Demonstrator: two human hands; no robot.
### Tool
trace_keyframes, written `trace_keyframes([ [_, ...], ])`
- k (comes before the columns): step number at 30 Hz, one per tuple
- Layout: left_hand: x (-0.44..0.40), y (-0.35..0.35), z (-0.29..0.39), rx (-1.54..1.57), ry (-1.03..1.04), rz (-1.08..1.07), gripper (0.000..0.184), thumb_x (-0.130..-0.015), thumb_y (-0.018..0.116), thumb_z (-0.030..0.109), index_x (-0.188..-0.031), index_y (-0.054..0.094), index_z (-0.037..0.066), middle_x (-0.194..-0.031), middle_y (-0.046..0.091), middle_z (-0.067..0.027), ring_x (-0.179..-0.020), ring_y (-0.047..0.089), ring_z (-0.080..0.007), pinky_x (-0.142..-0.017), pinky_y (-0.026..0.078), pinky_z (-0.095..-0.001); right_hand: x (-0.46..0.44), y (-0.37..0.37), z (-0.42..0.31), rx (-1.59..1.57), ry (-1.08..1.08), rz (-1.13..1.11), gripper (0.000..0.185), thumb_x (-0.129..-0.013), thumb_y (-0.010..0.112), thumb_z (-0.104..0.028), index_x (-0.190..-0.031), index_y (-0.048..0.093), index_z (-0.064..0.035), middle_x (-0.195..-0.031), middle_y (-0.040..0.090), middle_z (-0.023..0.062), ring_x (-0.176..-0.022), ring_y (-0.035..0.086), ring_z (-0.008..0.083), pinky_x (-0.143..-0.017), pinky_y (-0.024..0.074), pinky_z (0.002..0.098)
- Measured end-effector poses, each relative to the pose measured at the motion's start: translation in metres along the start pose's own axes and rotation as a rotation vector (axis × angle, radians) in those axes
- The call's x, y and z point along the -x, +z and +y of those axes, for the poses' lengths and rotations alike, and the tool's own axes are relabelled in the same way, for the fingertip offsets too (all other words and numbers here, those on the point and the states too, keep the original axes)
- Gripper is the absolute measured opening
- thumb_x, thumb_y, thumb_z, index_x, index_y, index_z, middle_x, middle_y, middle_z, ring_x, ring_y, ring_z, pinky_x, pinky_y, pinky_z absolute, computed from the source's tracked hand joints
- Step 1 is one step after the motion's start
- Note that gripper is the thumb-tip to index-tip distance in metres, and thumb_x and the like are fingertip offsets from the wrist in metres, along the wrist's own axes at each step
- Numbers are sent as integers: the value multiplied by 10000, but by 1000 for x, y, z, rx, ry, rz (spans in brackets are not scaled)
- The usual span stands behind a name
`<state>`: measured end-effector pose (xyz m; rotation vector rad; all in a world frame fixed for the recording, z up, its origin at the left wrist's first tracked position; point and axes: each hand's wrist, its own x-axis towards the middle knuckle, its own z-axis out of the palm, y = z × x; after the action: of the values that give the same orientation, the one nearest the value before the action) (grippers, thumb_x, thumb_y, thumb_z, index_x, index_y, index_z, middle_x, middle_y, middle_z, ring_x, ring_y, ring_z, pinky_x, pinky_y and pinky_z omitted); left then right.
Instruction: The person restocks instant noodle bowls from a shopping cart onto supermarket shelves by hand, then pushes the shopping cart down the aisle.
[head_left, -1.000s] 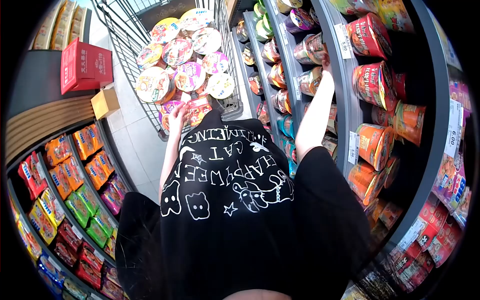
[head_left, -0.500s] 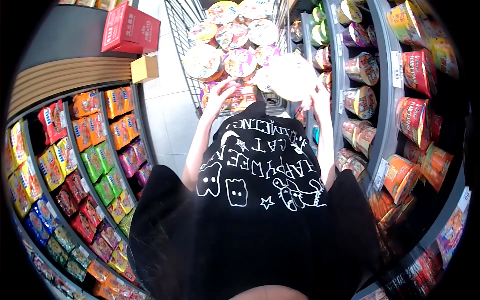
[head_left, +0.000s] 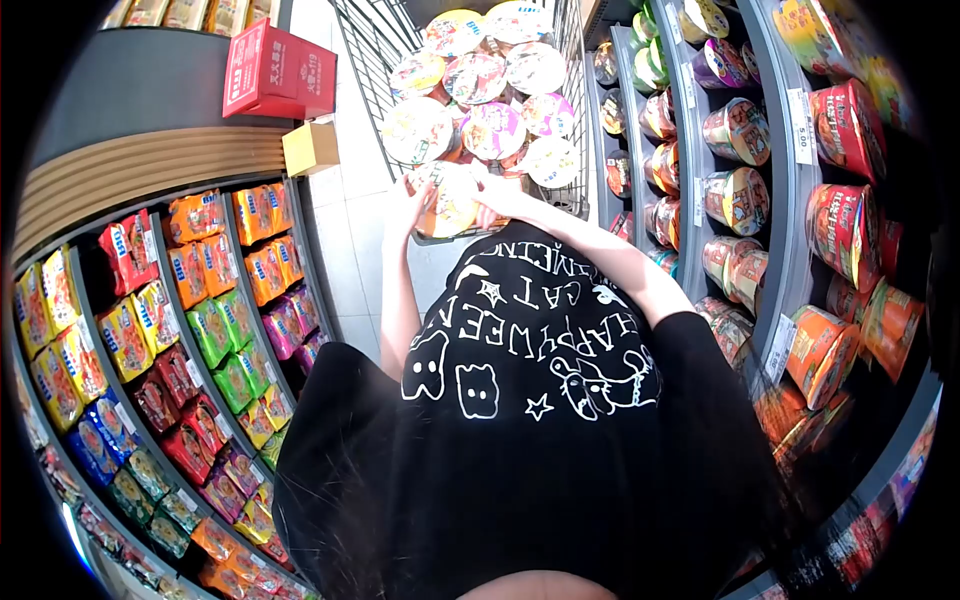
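Observation:
Both of my hands are on one instant noodle bowl (head_left: 450, 203) at the near left end of the shopping cart (head_left: 362, 70). My left hand (head_left: 416, 192) grips its left side, and my right hand (head_left: 497, 192) holds its right side. The bowl's lid faces up toward me, partly washed out by bright light. Just beyond my hands, several more noodle bowls, including a purple-lidded bowl (head_left: 493, 131) and a pale-lidded bowl (head_left: 417, 130), lie lids up in the cart. My fingertips are partly hidden by glare.
On the right, shelves (head_left: 690, 150) carry rows of noodle cups, among them a red cup (head_left: 842, 235). To the left, a rack holds bagged noodles such as an orange pack (head_left: 197, 260). A red box (head_left: 280, 70) and a yellow block (head_left: 311, 148) stand beyond the rack.
My right hand has moved left from the cart's right side with the bowl. My left hand, previously holding nothing, has closed on the bowl's other side.

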<state>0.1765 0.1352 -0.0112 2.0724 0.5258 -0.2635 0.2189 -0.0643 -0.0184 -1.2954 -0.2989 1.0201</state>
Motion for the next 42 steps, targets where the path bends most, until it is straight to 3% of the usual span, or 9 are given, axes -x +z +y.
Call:
trace_keyframes([
  [6,8,9,-11,-286,-95,-25,803,-647,603,380,-1200,257,-89,-1131,366,-273,-1082,349,-366,-886,324,-355,-17,11,45,355,5,-186,834,-730,528,-131,-1272,-92,2,-988,522,202,-801,567,221,-690,445,241],
  [13,27,43,8,-628,-72,162,837,-663,597,392,-1288,152,58,-1288,168,-261,-1201,158,-393,-931,195,-521,8,-11,25,119,129,-186,909,-698,618,-250,-1300,-34,-52,-1074,475,153,-878,510,192,-742,420,286],
  [15,24,49,9,-660,140,231,808,-673,592,388,-1285,177,63,-1290,161,-262,-1202,145,-403,-946,189,-503,19,-33,39,235,21,0,666,-762,571,-226,-1267,181,-35,-1059,506,105,-955,487,179,-794,412,286],
  [17,23,50,33,-607,315,192,742,-693,583,366,-1265,234,48,-1283,148,-282,-1192,136,-429,-968,169,-473,75,-53,-10,-292,164,102,566,-777,550,-212,-1235,261,-48,-1103,473,109,-1004,471,174,-813,414,313],
  [25,7,74,113,-528,632,26,672,-670,623,245,-1229,314,38,-1288,122,-287,-1198,135,-425,-977,171,-443,243,-113,28,-1358,-630,984,538,-741,587,-304,-1126,311,-48,-1235,280,202,-1166,275,350,-925,270,536],
  [28,1,85,125,-501,679,-76,658,-678,632,247,-1218,324,33,-1288,120,-288,-1203,133,-415,-977,179,-424,294,-99,6,-1449,-657,1456,786,-672,641,-393,-1230,190,-73,-1315,31,157,-1216,165,315,-939,237,540],
  [31,3,93,128,-510,725,-109,631,-687,626,228,-1209,333,30,-1278,148,-291,-1197,168,-400,-969,207,-412,339,-99,21,-1181,-569,1608,751,-745,543,-384,-1297,74,-187,-1345,4,111,-1244,102,284,-943,185,555],
  [35,12,96,131,-483,681,-205,631,-678,621,209,-1216,330,54,-1265,177,-296,-1166,230,-417,-947,252,-409,356,-100,2,-1241,-495,2064,581,-794,485,-311,-1242,232,-43,-1275,222,156,-1190,226,303,-944,233,518],
  [42,8,92,105,-574,634,-221,649,-680,619,272,-1216,326,50,-1247,217,-297,-1136,281,-412,-944,264,-406,377,-108,23,-1092,-496,2132,542,-794,485,-245,-1226,251,-17,-1243,270,172,-1154,285,306,-920,284,503],
])
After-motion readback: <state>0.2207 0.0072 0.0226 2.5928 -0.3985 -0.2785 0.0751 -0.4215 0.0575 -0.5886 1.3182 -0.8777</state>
